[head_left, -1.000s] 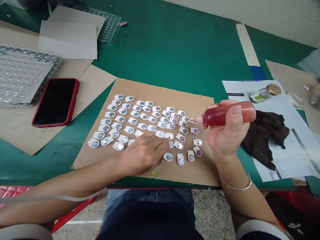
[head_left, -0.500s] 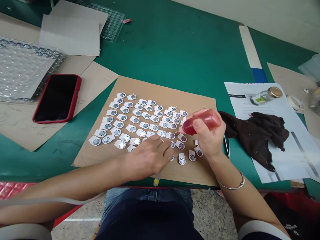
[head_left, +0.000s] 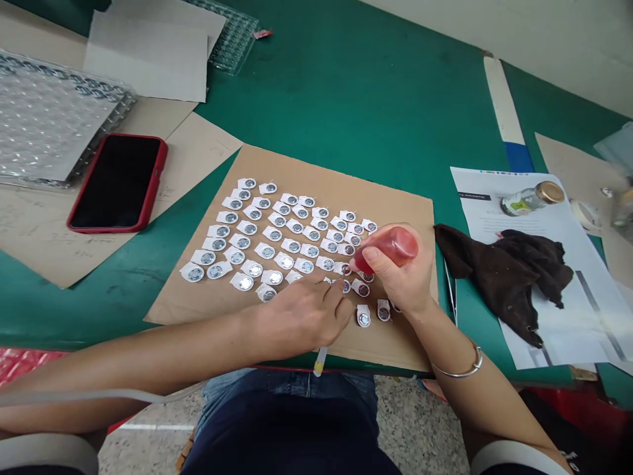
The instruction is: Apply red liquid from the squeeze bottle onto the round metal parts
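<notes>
My right hand (head_left: 408, 280) is wrapped round a red squeeze bottle (head_left: 393, 247), its tip pointing down and left at the small round parts. My left hand (head_left: 309, 313) rests palm down over the lower middle of the cardboard sheet (head_left: 297, 171), fingers bent together near the bottle's tip; what they hold is hidden. A thin tube with a yellow end (head_left: 320, 363) sticks out below this hand. Several round silver parts on white tabs (head_left: 266, 251) lie in loose rows on the cardboard.
On the left are a red-cased phone (head_left: 119, 183), a clear blister tray (head_left: 44, 119) and grey card (head_left: 148, 59). On the right lie a dark cloth (head_left: 494, 270), tweezers (head_left: 451, 293), printed paper (head_left: 475, 211) and a small glass jar (head_left: 531, 198).
The red bottle and my right hand have moved slightly left and are tilted differently, nearer my left fingers. The whole view has shifted a little.
</notes>
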`<state>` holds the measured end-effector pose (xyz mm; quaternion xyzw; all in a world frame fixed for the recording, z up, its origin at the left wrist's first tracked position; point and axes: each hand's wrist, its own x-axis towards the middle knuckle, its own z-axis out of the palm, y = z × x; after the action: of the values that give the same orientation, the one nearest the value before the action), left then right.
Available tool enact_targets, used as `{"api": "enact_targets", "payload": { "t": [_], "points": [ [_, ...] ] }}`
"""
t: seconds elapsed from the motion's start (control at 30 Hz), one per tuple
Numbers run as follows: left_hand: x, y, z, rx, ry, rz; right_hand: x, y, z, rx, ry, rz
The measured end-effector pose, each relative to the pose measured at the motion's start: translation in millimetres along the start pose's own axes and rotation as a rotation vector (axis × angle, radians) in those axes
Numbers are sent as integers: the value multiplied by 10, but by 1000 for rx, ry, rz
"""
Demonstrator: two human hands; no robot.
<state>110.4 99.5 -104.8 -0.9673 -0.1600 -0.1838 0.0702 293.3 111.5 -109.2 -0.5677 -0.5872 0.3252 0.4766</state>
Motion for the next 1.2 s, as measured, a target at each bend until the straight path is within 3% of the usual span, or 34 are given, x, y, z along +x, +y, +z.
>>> {"api": "enact_targets", "payload": {
  "t": [0.63, 1.2],
  "points": [
    [-6, 1, 11, -14, -7, 6, -15, 29, 23, 31, -5, 33],
    [-20, -2, 20, -67, -30, -13, 3, 58, 7, -49, 34, -37]
  ]
}}
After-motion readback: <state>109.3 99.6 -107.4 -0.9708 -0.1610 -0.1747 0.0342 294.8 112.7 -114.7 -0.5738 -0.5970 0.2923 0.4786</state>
